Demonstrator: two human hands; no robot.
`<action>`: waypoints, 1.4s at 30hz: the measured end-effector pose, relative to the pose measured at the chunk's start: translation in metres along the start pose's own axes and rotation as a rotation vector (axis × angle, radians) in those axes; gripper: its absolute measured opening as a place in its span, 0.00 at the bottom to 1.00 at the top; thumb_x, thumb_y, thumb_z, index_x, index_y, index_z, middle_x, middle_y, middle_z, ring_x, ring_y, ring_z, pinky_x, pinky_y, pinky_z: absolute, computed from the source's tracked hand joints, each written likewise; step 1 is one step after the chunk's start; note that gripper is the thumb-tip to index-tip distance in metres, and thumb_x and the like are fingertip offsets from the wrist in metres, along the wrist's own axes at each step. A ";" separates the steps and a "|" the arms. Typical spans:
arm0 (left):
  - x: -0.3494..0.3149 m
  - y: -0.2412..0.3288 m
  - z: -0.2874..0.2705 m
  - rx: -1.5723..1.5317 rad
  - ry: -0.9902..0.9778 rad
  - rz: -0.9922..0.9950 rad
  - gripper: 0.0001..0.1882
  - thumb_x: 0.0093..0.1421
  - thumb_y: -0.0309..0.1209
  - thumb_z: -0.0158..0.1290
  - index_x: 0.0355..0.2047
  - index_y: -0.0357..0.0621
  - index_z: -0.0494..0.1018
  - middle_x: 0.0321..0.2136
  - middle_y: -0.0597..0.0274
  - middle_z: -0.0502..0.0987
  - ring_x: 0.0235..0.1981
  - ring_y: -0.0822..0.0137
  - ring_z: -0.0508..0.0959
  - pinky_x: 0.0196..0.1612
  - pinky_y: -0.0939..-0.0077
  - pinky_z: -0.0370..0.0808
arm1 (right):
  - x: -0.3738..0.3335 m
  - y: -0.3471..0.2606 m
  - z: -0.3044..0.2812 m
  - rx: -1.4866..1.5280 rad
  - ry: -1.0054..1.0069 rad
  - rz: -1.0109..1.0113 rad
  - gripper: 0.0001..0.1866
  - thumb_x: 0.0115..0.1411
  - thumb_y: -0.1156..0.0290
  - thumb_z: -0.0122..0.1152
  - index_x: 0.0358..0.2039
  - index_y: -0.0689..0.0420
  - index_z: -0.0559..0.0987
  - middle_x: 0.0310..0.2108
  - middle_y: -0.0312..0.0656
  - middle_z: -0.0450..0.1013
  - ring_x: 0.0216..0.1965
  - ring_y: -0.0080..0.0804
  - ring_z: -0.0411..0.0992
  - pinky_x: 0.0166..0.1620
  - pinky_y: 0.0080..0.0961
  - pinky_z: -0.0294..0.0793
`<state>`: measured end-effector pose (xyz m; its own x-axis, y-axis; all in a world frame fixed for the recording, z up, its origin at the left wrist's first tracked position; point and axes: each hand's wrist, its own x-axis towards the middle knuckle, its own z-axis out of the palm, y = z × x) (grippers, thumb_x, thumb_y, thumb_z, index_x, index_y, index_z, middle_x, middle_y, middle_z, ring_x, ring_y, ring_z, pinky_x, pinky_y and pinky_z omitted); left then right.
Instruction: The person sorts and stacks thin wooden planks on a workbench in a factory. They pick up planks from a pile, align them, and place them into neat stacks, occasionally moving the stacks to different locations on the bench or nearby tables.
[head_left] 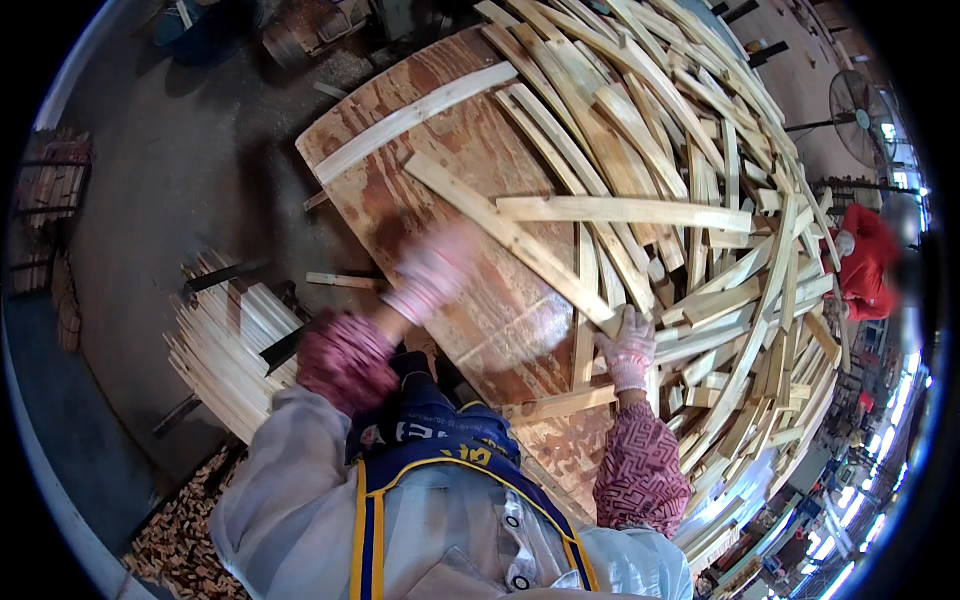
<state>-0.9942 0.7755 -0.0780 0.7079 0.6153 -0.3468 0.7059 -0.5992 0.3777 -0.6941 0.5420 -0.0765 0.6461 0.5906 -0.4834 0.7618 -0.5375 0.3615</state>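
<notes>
A long pale wooden slat (500, 228) lies slantwise over the plywood tabletop (380, 190). My right hand (628, 350), in a whitish glove, has its fingers closed around the slat's near right end. My left hand (437, 262), also gloved, is smeared by motion above the left part of the tabletop, beside the slat's middle; its fingers cannot be made out. Another slat (620, 209) crosses under or against the slanted one and runs right onto a big heap of loose slats (690, 120). Patterned red sleeve covers are on both my forearms.
One whitish slat (415, 115) lies along the tabletop's far left edge. Left of me, a stack of slats (230, 340) rests on a rack with dark uprights. Small wood offcuts (190, 530) fill the lower left. A person in red (868, 262) stands beyond the heap, near a fan (858, 115).
</notes>
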 end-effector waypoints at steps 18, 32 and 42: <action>-0.044 -0.148 -0.015 -0.066 0.052 -0.781 0.27 0.49 0.39 0.59 0.50 0.45 0.70 0.52 0.50 0.71 0.52 0.50 0.76 0.53 0.57 0.74 | 0.090 -0.114 -0.202 -0.152 0.229 -0.199 0.40 0.55 0.38 0.57 0.66 0.39 0.62 0.53 0.44 0.72 0.53 0.42 0.72 0.51 0.43 0.72; -0.178 -0.120 0.054 -0.661 -0.004 -0.866 0.27 0.51 0.49 0.59 0.51 0.58 0.74 0.45 0.56 0.80 0.46 0.56 0.80 0.48 0.64 0.75 | 0.012 -0.108 -0.012 0.198 0.244 -0.510 0.43 0.54 0.42 0.62 0.68 0.39 0.58 0.54 0.50 0.70 0.51 0.46 0.71 0.50 0.40 0.72; -0.105 -0.158 0.022 -0.253 0.214 -0.774 0.24 0.55 0.45 0.55 0.50 0.50 0.71 0.47 0.45 0.76 0.43 0.41 0.78 0.45 0.54 0.76 | 0.008 -0.189 -0.023 1.953 -0.479 -0.296 0.20 0.68 0.58 0.54 0.48 0.64 0.74 0.32 0.49 0.77 0.30 0.38 0.78 0.34 0.33 0.82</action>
<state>-1.1797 0.7944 -0.1208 -0.0120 0.9043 -0.4268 0.9452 0.1495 0.2902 -0.8322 0.6621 -0.1308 0.2254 0.7658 -0.6023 -0.4473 -0.4678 -0.7623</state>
